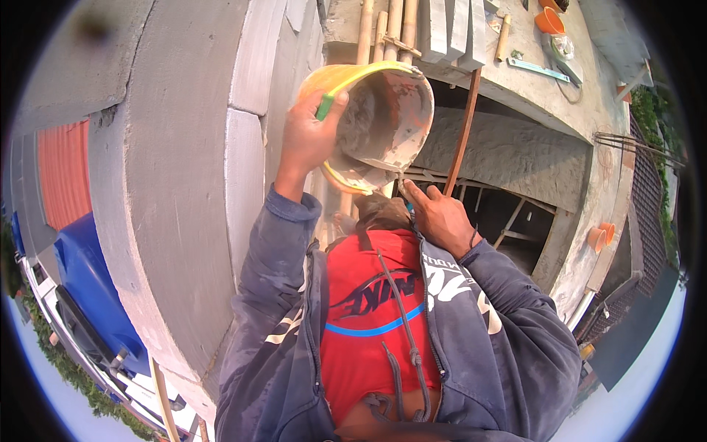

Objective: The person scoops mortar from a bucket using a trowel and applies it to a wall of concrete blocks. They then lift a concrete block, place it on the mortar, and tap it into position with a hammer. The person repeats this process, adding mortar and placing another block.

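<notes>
Two hands work here: our left hand [309, 136] grips the tilted yellow bucket [379, 121] by its rim beside the block wall [184, 184]; our right hand [438, 214], half curled, holds a trowel, we think. Little mortar remains inside.

Bright hazy daylight, soft and diffuse — no hard shadows. Sky at the lower corners blows out to pale white. The stairwell opening [508, 214] sits in deep shade. Strong fisheye bend — wall edges curve, black vignette rings the frame. A dark smudge sits top left. Center sharp, rim slightly soft.
</notes>
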The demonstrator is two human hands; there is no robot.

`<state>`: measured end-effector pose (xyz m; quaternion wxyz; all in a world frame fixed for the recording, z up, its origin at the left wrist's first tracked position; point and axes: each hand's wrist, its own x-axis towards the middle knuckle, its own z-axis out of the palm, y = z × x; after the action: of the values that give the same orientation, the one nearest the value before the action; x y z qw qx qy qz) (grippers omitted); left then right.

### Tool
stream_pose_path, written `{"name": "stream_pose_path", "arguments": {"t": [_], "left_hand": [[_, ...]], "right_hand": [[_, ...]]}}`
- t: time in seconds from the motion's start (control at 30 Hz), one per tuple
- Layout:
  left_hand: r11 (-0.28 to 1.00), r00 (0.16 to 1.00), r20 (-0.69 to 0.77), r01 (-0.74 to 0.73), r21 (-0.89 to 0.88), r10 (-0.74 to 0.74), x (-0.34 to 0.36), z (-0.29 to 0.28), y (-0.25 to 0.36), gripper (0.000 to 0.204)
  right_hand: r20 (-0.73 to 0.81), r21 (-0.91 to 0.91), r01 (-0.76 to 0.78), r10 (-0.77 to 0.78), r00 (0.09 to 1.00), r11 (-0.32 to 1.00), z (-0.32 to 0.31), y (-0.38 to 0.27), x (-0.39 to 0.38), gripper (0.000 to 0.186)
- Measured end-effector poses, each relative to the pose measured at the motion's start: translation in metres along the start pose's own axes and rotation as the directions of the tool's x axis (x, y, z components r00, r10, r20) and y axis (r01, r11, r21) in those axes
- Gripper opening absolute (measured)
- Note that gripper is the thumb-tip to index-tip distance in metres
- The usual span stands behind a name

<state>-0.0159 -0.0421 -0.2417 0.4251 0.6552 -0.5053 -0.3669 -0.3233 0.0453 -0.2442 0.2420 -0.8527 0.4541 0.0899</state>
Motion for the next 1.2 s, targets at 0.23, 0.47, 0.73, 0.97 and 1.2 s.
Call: {"name": "stream_pose_path", "arguments": {"t": [0.23,0.47,0.73,0.97,1.2], "left_hand": [[0.989,0.98,-0.164,-0.123,-0.081,0.109,-0.028,0.009,-0.019,0.046],[0.999,1.0,-0.026,0.004,-0.041,-0.005,-0.047,-0.018,-0.03,0.048],[0.998,0.996,-0.065,-0.064,0.025,0.065,-0.052,-0.01,-0.039,0.051],[0.999,0.999,0.039,-0.001,0.044,-0.001,-0.05,-0.005,-0.025,0.049],[0.992,0.991,0.114,-0.075,0.101,0.064,-0.036,-0.001,-0.023,0.048]], "right_hand": [[0.023,0.018,0.079,-0.08,0.997,0.997,0.04,-0.046,-0.017,0.065],[0.058,0.363,0.086,-0.115,0.992,0.928,0.044,-0.03,-0.012,0.065],[0.016,0.098,0.149,-0.151,0.988,0.984,0.066,-0.062,-0.037,0.071],[0.088,0.089,-0.041,0.033,0.996,0.995,0.067,-0.058,-0.026,0.071],[0.093,0.178,-0.083,0.067,0.993,0.98,0.058,-0.048,-0.004,0.068]]}}
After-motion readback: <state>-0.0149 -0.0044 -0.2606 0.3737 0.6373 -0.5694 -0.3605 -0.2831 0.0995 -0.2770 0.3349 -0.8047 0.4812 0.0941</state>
